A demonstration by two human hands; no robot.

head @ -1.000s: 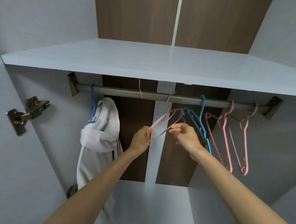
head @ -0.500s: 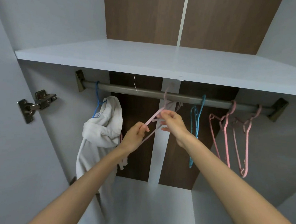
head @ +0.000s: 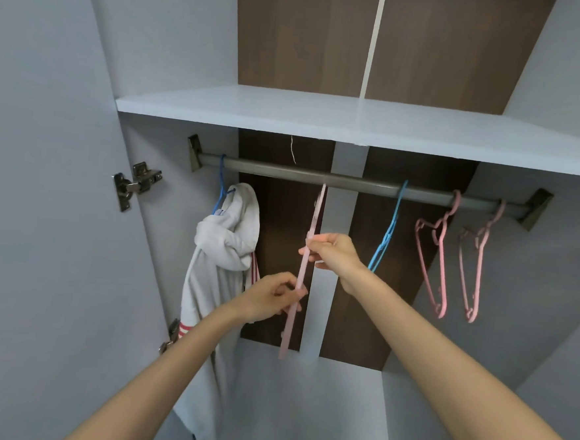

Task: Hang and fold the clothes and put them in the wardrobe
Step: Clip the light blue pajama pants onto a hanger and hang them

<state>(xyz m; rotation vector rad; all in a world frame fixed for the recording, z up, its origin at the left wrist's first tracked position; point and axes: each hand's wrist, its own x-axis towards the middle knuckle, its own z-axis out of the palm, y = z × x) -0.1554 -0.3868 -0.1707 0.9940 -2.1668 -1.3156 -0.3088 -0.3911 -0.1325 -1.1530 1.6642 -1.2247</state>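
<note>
Both hands pinch a pale pink hanger (head: 308, 252) seen edge-on below the wardrobe rail (head: 353, 183), the right hand (head: 334, 255) above the left hand (head: 273, 296), beside a hung white garment (head: 221, 249).

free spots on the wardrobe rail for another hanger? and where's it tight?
Bare rail between the blue hanger carrying the white garment and the held pink hanger; a shorter gap from there to the empty blue hanger. The shelf above is bare. Tight at the right end: two pink hangers hang close together.
</note>
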